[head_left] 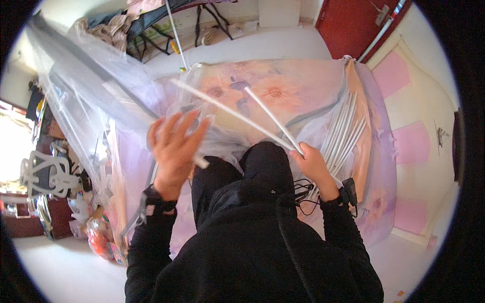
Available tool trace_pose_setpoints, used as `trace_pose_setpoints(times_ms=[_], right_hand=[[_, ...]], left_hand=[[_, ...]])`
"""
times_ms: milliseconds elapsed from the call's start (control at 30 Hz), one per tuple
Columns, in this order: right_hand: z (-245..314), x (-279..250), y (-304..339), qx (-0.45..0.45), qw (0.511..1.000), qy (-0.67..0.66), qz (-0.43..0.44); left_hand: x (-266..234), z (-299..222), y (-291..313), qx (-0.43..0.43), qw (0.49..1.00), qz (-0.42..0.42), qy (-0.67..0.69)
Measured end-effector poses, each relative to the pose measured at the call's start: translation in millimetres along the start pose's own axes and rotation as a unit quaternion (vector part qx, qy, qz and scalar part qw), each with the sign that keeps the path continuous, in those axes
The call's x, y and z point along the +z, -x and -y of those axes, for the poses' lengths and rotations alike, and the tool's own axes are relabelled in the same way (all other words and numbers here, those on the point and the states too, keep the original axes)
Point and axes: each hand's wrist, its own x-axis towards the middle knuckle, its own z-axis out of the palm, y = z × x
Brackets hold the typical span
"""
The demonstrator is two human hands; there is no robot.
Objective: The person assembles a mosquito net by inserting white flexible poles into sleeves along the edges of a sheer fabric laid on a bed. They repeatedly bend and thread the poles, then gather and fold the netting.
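Note:
My right hand (314, 164) is closed round the lower ends of two thin white poles. The longer pole (227, 108) slants up to the left; the shorter pole (268, 112) points up toward a grey piece (239, 86) on the flowered bedsheet (313, 76). My left hand (174, 144) is raised with fingers spread, slightly blurred, and holds nothing that I can see. Beside its palm shows a pale stub (201, 161), whose other end is hidden. Sheer white netting (96, 76) with grey edging spreads around and behind my left hand. A bundle of white poles (343, 131) lies just right of my right hand.
I sit on the bed with black-clad knees (265, 159) in front. A cream and pink headboard (411, 144) stands at the right. One upright white pole (176, 35) rises at the far edge. A white chair (45, 174) and bags (100, 235) are at left. Black cables (305, 194) hang near my right wrist.

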Motion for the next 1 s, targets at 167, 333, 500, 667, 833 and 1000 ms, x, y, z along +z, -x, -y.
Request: trace_pose_setpoints(times_ms=[167,333,500,667,833,1000], right_hand=[[-18,5,6,0.01,0.998,-0.045,-0.048],[4,36,-4,-0.177,0.97,-0.08,-0.148],[5,30,11,-0.036,0.98,-0.173,0.086],[-79,46,29,0.006,0.99,-0.113,-0.079],[-231,40,45,0.293,0.917,-0.032,-0.268],[-283,-10,51,0.418,0.883,0.115,-0.18]], left_hand=[[18,-1,8,-0.226,0.906,-0.122,0.337],[53,-51,-3,-0.444,0.495,-0.038,0.746],[89,-65,-19,-0.5,0.333,0.012,0.799],[119,-76,-4,-0.514,0.333,0.149,0.776],[135,-62,29,-0.548,0.312,0.235,0.74],[140,-44,72,-0.603,0.332,0.241,0.684]])
